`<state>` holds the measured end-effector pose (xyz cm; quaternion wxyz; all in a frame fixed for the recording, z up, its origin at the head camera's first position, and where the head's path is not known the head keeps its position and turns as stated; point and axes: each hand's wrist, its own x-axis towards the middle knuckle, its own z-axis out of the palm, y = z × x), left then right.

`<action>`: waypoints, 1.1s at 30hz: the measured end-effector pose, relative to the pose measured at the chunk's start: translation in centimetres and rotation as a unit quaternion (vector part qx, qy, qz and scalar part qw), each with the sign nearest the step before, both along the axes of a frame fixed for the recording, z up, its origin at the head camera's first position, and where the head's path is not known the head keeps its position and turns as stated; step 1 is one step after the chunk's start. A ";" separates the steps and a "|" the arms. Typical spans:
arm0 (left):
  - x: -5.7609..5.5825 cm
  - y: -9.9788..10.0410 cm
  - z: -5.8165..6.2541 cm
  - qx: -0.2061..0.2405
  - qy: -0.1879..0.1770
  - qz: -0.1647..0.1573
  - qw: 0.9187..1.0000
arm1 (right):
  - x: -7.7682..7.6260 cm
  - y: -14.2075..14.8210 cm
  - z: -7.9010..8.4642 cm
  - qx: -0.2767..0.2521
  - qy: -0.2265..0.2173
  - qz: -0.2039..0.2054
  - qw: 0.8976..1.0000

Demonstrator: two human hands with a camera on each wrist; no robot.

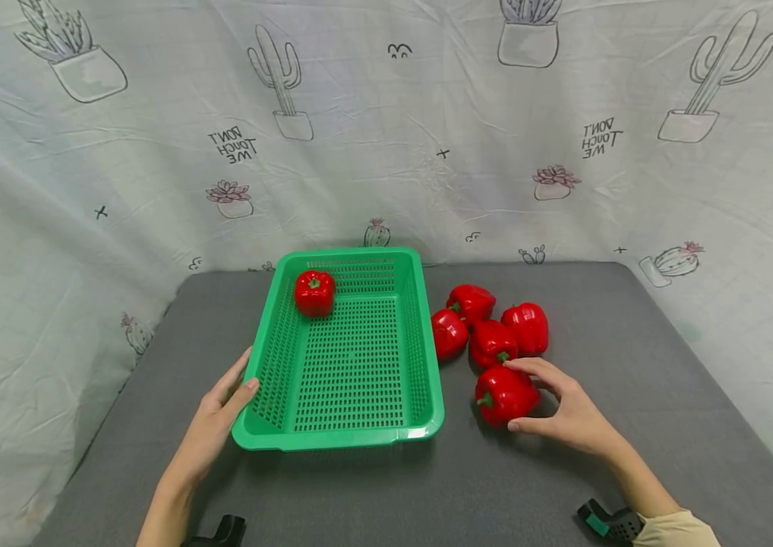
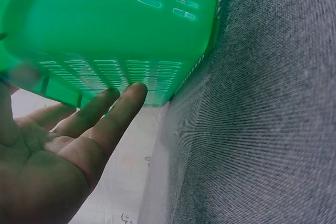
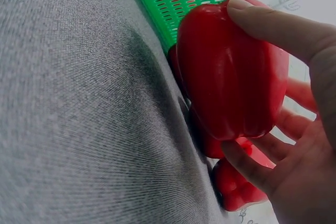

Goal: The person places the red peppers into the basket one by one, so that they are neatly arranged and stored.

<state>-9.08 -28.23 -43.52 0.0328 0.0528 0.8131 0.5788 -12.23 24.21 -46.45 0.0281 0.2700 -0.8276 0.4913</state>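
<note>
A green perforated plastic basket (image 1: 352, 438) stands on the grey table with one red bell pepper (image 1: 314, 294) inside, near its far left corner. At the basket's left side is my left hand (image 1: 212, 418), its thumb on the rim and its fingers (image 2: 118, 114) against the outer wall. My right hand (image 1: 567, 410) holds another red bell pepper (image 3: 231, 72) between thumb and fingers, right of the basket. That pepper's green stem points left in the head view. Whether it still touches the table, I cannot tell. Just beyond it, several more red bell peppers (image 1: 525, 328) lie clustered together.
The grey tabletop (image 1: 632, 365) extends around the basket and peppers. Behind it and along its sides hangs a white cloth (image 1: 386, 137) printed with cacti. One pepper (image 1: 449, 335) of the cluster lies close against the basket's right side.
</note>
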 end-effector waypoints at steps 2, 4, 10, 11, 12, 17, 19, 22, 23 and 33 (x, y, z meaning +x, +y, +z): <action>0.0 0.0 0.0 0.000 0.000 -0.001 1.000 | 0.0 0.0 0.1 -0.010 -0.006 -0.001 1.000; 0.0 0.0 -0.1 0.003 0.000 -0.002 1.000 | 0.1 0.0 0.2 -0.021 -0.011 -0.003 1.000; 0.0 0.0 -0.2 0.006 -0.002 -0.002 1.000 | 0.0 0.1 0.1 -0.030 -0.011 -0.013 0.999; 0.0 0.0 -0.2 0.006 -0.003 -0.001 1.000 | 0.0 0.1 0.1 -0.028 -0.009 -0.015 0.999; 0.0 0.0 -0.2 0.006 -0.003 0.000 1.000 | -0.1 0.1 0.0 -0.028 -0.010 -0.017 0.999; 0.0 0.1 -0.1 0.004 -0.004 0.003 1.000 | -0.1 0.2 -0.1 -0.033 -0.013 -0.021 0.999; 0.0 0.1 0.0 0.003 -0.004 0.004 1.000 | -0.1 0.2 0.0 -0.035 -0.016 -0.023 0.999; 0.0 0.0 -0.1 -0.001 -0.005 0.004 1.000 | -0.1 0.3 0.1 -0.043 -0.020 -0.025 0.999; 0.0 0.0 -0.1 -0.003 -0.005 0.005 1.000 | -0.1 0.3 0.1 -0.046 -0.020 -0.025 0.998; -0.1 -0.1 0.1 -0.002 -0.009 0.005 1.000 | 0.0 0.3 0.6 -0.091 -0.036 -0.016 0.995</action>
